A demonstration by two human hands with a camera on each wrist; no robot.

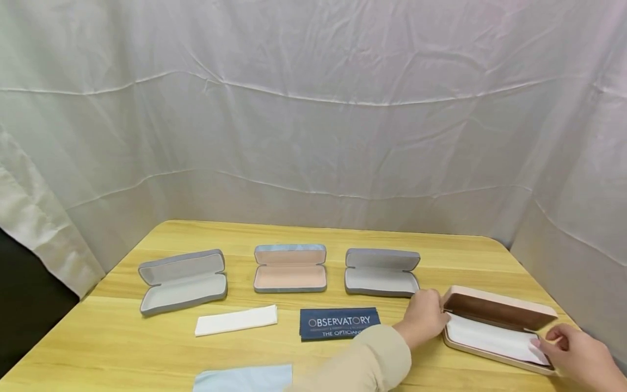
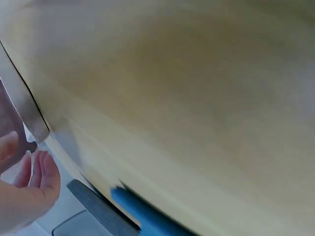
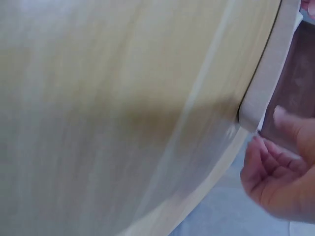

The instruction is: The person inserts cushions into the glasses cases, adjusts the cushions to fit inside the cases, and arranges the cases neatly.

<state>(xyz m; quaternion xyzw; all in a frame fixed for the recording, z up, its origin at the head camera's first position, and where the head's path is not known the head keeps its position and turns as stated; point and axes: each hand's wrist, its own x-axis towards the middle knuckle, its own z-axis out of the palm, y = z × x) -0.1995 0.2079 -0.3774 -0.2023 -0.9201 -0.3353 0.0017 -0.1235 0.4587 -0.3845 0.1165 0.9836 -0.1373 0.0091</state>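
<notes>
An open beige eyeglass case [image 1: 504, 298] with brown lining stands at the right of the table. In its lower half lies a folded white cloth [image 1: 490, 335]. At the case's left end is my left hand [image 1: 425, 316]; the left wrist view shows its thumb parted from loosely bent fingers [image 2: 47, 172]. My right hand [image 1: 575, 351] is at the right end, with a fingertip on the cloth. In the right wrist view its thumb [image 3: 288, 120] reaches over the case, apart from bent fingers. Neither hand visibly pinches the cloth.
Two open grey cases [image 1: 183, 288] [image 1: 382, 280] flank an open blue case [image 1: 290, 277] with peach lining. In front lie a white folded cloth [image 1: 236, 320], a navy printed cloth [image 1: 338, 324] and a light-blue cloth [image 1: 243, 379]. Pale curtains [image 1: 313, 136] hang behind the table.
</notes>
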